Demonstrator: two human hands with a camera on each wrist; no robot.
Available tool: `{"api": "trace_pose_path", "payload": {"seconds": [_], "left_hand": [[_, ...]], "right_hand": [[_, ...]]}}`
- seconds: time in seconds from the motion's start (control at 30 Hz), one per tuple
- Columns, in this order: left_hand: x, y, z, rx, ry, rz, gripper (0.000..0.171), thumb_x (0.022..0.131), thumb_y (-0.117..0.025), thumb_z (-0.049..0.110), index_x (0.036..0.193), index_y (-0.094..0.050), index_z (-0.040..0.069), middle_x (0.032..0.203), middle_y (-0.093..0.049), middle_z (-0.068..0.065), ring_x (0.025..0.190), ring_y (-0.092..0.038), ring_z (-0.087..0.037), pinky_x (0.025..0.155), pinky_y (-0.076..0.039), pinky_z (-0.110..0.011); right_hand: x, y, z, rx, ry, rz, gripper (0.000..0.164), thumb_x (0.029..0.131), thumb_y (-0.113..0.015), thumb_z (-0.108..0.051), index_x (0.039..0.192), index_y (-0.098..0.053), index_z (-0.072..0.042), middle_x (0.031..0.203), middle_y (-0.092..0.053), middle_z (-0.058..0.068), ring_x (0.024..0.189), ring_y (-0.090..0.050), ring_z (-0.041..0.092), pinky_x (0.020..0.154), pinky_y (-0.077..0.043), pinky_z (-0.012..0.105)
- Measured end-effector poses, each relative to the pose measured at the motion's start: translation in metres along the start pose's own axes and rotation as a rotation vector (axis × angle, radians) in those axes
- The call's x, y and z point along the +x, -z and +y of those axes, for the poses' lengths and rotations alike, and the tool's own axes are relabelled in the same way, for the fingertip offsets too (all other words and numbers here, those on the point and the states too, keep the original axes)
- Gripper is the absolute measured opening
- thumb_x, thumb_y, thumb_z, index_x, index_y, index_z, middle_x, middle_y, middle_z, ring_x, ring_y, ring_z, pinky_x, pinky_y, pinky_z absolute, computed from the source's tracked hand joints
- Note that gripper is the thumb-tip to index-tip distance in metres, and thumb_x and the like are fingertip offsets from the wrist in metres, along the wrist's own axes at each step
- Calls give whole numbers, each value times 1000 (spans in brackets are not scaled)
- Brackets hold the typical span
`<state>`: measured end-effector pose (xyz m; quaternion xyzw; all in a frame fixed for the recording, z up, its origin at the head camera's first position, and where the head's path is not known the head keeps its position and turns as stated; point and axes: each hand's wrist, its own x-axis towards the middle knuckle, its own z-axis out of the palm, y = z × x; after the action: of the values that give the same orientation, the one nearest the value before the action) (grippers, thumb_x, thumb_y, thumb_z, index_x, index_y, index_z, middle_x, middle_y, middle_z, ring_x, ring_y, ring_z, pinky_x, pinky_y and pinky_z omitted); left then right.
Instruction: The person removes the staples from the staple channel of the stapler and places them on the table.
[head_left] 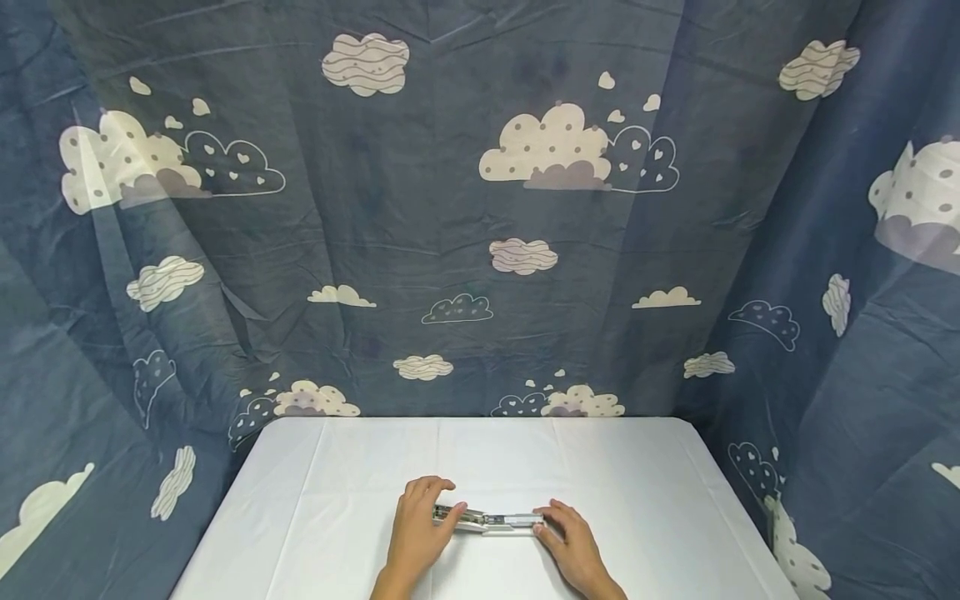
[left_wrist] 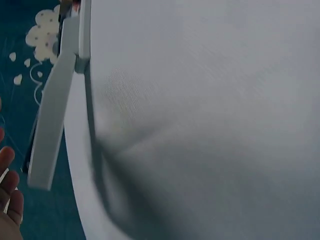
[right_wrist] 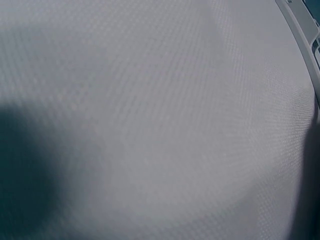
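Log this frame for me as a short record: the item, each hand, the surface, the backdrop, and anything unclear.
Item: a slim grey-white device, possibly a stapler, opened out lengthwise; its two parts meet at an angle in the left-wrist view
Left hand: at the device's left part, thumb across it; firmness of hold unclear
Right hand: pinches the device's right end
Surface: white-covered table
Backdrop: dark blue curtain with a cloud print
Unclear: the right-wrist view catches only the device's edge
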<state>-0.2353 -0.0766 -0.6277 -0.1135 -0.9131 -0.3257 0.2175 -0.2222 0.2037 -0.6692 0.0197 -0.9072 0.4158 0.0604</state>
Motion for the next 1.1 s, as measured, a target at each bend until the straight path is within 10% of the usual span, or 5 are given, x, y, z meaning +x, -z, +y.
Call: {"api": "trace_pose_path", "payload": {"seconds": [0.3,0.77,1.1], "left_hand": [[6,-23,30,35,-130,-75,11,85,-84,29,92,-77,26,103,-70,11,109,-63,-15,97,-52,-47],[-5,-53,37,37,-140,-219,8,86,-83,29,90,-77,26,105,-71,11,107,-62,-14,94,-53,-43],[-8,-55,39,46,-152,-198,5,87,-82,23,89,-79,20,101,-72,6,104,-63,-16,94,-53,-45]], "right_hand": [[0,-1,-1,4,-23,-16,26,93,-72,-37,115,-73,-23,142,-63,15,140,-50,43,115,-33,69],[0,-1,1,1,-13,-18,27,95,-71,-39,117,-73,-23,140,-65,14,140,-50,44,114,-34,71],[0,-2,2,-4,-32,-12,27,94,-72,-38,117,-73,-24,143,-62,16,140,-50,44,114,-34,70]]}}
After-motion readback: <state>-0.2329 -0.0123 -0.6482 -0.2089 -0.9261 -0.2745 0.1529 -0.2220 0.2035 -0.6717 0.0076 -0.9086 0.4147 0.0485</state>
